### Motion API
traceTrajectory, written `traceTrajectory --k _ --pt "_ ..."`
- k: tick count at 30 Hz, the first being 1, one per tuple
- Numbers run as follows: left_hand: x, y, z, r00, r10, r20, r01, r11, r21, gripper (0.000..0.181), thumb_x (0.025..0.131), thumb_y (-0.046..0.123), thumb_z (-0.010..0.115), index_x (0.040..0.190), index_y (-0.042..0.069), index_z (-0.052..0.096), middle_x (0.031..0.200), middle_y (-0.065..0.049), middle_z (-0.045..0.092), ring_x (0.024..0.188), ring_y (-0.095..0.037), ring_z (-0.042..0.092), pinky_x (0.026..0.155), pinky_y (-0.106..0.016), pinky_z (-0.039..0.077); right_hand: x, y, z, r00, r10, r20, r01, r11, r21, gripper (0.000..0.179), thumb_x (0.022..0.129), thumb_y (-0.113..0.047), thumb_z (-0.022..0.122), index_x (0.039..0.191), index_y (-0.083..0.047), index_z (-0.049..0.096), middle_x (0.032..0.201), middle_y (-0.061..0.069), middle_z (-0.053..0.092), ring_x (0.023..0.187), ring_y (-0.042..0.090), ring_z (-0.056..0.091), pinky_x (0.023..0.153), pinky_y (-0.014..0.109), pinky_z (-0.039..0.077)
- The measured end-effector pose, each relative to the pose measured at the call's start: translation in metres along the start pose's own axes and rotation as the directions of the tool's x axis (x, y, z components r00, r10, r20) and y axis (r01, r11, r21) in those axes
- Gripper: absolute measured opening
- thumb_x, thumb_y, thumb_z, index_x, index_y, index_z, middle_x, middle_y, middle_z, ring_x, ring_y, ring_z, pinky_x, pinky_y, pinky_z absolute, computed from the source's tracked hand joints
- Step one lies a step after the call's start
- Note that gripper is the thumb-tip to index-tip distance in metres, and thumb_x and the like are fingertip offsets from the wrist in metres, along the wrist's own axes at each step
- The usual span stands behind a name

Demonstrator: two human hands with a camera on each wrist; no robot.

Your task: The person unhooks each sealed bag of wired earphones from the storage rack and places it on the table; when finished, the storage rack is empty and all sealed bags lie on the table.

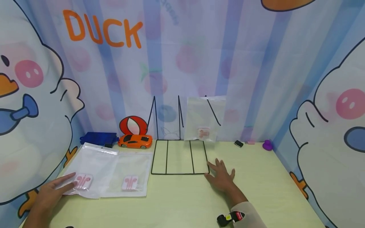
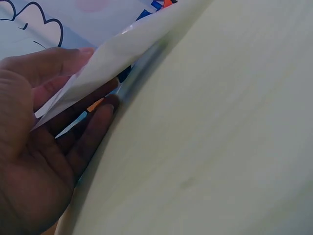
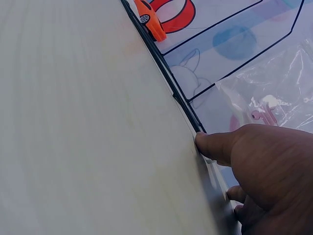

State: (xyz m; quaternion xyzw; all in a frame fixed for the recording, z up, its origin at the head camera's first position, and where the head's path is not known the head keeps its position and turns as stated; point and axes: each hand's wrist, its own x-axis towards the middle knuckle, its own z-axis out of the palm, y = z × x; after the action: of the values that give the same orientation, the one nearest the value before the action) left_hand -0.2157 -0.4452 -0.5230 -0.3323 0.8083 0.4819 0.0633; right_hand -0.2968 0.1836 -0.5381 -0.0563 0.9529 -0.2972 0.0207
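At the table's left, my left hand (image 1: pixel 49 197) pinches the left edge of a clear zip bag (image 1: pixel 98 164); in the left wrist view its thumb lies above the bag film (image 2: pixel 100 68) and its other fingers below. Inside shows a small white case with pink earphones (image 1: pixel 84 181). A second such bag (image 1: pixel 135 164) lies partly under it. To the right stands a black wire display rack (image 1: pixel 180 174) with upright prongs. A third bag (image 1: pixel 196 114) with pink earphones hangs on its right prong. My right hand (image 1: pixel 220 178), fingers spread, rests at the rack's right front corner.
Along the back left sit a dark blue item (image 1: pixel 98 138) and an orange toy car (image 1: pixel 135 141). At the back right are a small black block (image 1: pixel 238 144), a pink piece (image 1: pixel 250 142) and a purple toy (image 1: pixel 267 145). A printed curtain (image 1: pixel 194 57) closes the back and sides.
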Motion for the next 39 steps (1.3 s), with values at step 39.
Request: traceTrajectory --k 39 --pt "-0.019 0.029 0.032 0.678 0.734 0.033 -0.668 0.597 0.445 0.077 0.103 0.041 0.074 0.158 -0.006 0.049 0.161 -0.042 0.039 0.147 -0.068 0.034 0.115 -0.084 0.032 -0.002 -0.003 -0.002 1.0 0.007 0.001 -0.007 1.0 -0.029 0.061 0.106 -0.04 0.065 0.163 -0.02 0.053 0.179 0.024 0.027 0.169 0.05 0.015 0.123 0.088 -0.003"
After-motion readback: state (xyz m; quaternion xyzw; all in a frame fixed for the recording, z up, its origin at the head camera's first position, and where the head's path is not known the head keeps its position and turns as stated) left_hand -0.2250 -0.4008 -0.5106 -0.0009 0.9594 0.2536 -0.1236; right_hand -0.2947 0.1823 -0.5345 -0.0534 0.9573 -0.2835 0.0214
